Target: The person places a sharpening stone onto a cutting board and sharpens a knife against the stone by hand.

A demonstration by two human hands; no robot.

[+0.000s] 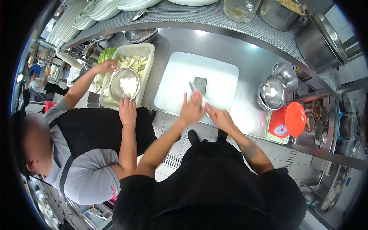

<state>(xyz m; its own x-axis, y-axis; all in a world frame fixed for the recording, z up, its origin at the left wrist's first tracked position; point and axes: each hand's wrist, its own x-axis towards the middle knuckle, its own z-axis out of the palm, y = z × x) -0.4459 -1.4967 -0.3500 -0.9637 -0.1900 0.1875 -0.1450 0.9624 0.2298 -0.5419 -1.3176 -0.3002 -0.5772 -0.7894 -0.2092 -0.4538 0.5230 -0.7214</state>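
Note:
A dark grey sharpening stone (200, 85) lies on the white cutting board (174, 82) in front of me. Across the stone's left and near side slants a knife (191, 86), its blade partly covered by my fingers. My right hand (220, 116) is closed around what looks like the knife's handle, close to the board's front edge. My left hand (191, 110) is beside it, fingers stretched out over the blade, with the thumb apart. Exactly where the left fingertips touch the knife is hard to make out.
At my left a co-worker holds a metal bowl (124, 85) over a cream basket (149, 51) of cut pale vegetables. Stacked metal bowls (272, 92) and a red scale (278, 123) stand at right. A shelf (214, 25) with dishes and pots overhangs the back.

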